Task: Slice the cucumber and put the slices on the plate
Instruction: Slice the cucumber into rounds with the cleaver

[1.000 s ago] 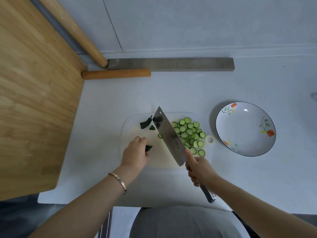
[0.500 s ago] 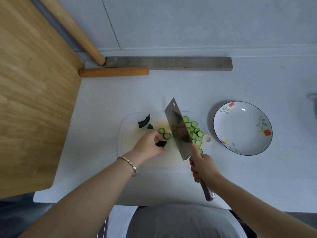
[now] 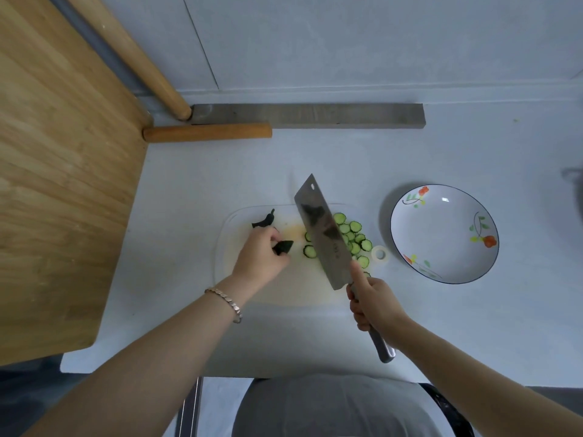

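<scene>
On the white cutting board [image 3: 284,288], my left hand [image 3: 260,260] pinches a dark green cucumber end piece [image 3: 283,246]. My right hand [image 3: 373,302] grips the handle of a cleaver [image 3: 321,230], index finger along the blade's spine; the blade is tilted above the board. Several cucumber slices [image 3: 355,238] lie in a pile to the right of the blade, partly hidden by it, and two slices [image 3: 309,250] lie to its left. A dark stem end [image 3: 264,220] lies at the board's far left corner. The flowered white plate [image 3: 444,233] stands to the right of the board.
A large wooden board [image 3: 56,171] covers the left side. A short wooden rod [image 3: 206,132] and a grey bar [image 3: 309,114] lie at the back by the wall. Another wooden rod [image 3: 135,55] leans toward the back corner. The counter's front edge is near my body.
My left hand moved right along the board with the end piece, then drew back slightly left. The cleaver swung more upright over the slices, leaving two slices exposed on its left.
</scene>
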Available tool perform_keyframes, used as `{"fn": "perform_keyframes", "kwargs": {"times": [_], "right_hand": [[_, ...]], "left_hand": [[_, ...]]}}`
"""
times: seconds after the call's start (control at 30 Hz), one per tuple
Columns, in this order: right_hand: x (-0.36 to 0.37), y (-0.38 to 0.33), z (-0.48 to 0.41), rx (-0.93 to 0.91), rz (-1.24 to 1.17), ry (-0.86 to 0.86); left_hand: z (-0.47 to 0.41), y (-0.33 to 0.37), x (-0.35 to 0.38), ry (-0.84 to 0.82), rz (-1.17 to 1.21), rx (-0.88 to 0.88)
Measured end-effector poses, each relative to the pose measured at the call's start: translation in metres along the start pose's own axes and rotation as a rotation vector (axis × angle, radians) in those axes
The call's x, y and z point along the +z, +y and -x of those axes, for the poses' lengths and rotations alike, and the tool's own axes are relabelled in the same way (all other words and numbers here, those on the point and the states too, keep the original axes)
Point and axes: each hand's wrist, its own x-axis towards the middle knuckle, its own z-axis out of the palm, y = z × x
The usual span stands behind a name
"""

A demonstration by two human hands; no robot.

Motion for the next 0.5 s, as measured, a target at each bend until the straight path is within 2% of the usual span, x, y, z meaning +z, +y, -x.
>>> {"fn": "perform_keyframes", "kwargs": {"times": [0.2,0.33,0.5], "right_hand": [[0.016,0.008,-0.005,0.012,0.029,-0.008],[0.005,0.005,-0.005,0.033,0.021,0.042],[-0.008,-0.002,-0.006,0.015,0.085,0.057]], "left_hand": [[0.011,-0.015,-0.002,-0.014,-0.046,-0.020],[0.017,-0.006,0.016,-0.062,-0.105,0.068],[0.019,0.010,0.037,0.003,-0.151,0.133]]}}
